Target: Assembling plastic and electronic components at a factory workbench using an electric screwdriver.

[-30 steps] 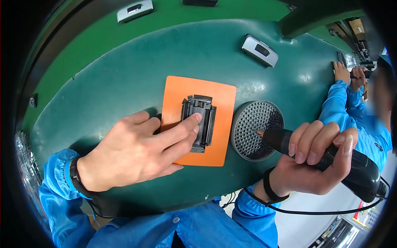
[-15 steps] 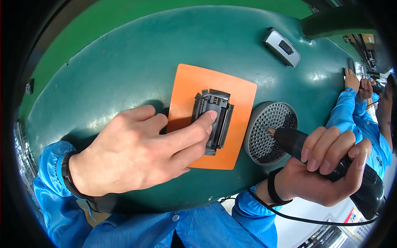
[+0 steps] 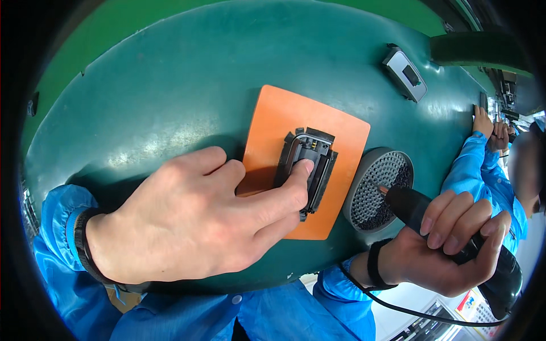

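Observation:
A black plastic housing with a glossy frame and small brass-coloured contacts lies on an orange mat. My left hand is closed on it, the index fingertip pressing on its middle and the thumb along its near left side; the other fingers are curled, and part of the housing is hidden under the hand. In my right hand is a black electric screwdriver, fingers wrapped round its body. Its copper-coloured tip points left over a grey round bowl with a dimpled inside and many small dark screws.
A grey and white device part with a dark window lies at the far right of the green table. A dark green post stands behind it. The screwdriver's black cord runs past my right wrist. At the right, a co-worker's blue sleeve reaches over the table.
The whole view has shifted, so the mat, housing and bowl appear farther right. Both hands keep their hold, and the screwdriver tip is still over the bowl.

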Demonstrator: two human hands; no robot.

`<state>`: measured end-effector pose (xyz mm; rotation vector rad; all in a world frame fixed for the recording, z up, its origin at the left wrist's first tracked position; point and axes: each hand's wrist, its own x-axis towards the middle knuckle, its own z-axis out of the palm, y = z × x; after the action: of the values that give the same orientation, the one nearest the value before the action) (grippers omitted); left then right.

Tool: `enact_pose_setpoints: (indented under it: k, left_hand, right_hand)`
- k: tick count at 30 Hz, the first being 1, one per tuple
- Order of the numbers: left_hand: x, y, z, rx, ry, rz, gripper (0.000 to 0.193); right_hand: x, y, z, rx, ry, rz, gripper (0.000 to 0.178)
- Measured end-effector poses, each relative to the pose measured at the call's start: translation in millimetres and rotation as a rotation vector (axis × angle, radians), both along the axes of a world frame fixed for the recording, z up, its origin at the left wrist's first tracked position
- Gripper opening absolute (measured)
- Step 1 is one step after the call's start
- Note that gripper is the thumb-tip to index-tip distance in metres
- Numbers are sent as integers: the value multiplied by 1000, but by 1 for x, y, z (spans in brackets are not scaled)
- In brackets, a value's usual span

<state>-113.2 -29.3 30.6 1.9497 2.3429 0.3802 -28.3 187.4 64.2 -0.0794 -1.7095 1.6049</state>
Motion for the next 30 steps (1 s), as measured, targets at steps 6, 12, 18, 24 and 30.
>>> enact_pose_setpoints:
  k: [6,12,18,24,30]
  left_hand:
    - [0,-2,-4,40,34,23,21]
    - [2,-4,-2,38,37,56,14]
    - [4,-5,-5,49,26,47,16]
    - [5,-5,-3,26,-7,51,19]
    - [3,-7,-4,26,13,28,25]
  right_hand:
    - [-12,-7,2,-24,-35,26,19]
    - [-14,-6,33,50,57,-63,19]
    - [-28,-27,28,16,-67,105,17]
    - [-40,-37,23,14,18,207,18]
    - [-49,-41,22,54,-31,212,18]
